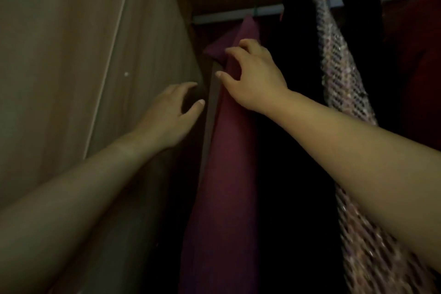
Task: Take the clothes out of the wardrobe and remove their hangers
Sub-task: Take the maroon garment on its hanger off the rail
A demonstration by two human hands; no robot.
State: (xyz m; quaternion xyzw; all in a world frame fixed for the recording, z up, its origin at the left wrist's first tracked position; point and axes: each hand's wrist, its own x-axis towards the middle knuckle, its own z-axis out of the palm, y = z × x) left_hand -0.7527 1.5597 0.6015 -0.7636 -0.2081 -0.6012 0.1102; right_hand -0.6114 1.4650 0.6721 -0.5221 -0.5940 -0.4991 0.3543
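While every garment in sight hangs from the rail, the task looks barely begun: nothing is out of the wardrobe and no hanger has been freed. Dim light fills the cupboard. At the left end of the rail, next to the pale wooden side panel, hangs a long maroon garment, its hanger hidden beneath the fabric. The right hand reaches up to this garment's near shoulder; its fingers arch over the cloth with the tips resting on the top edge, while the thumb stretches away from them, so no firm grip has closed. The left hand hovers lower, in the gap between panel and garment, fingers loosely spread and holding nothing. To the right hang a black garment, then a glittering pinkish mesh garment, which the right forearm crosses, a second black piece, and something red at the far edge. All of these remain to be lifted off and stripped of hangers.
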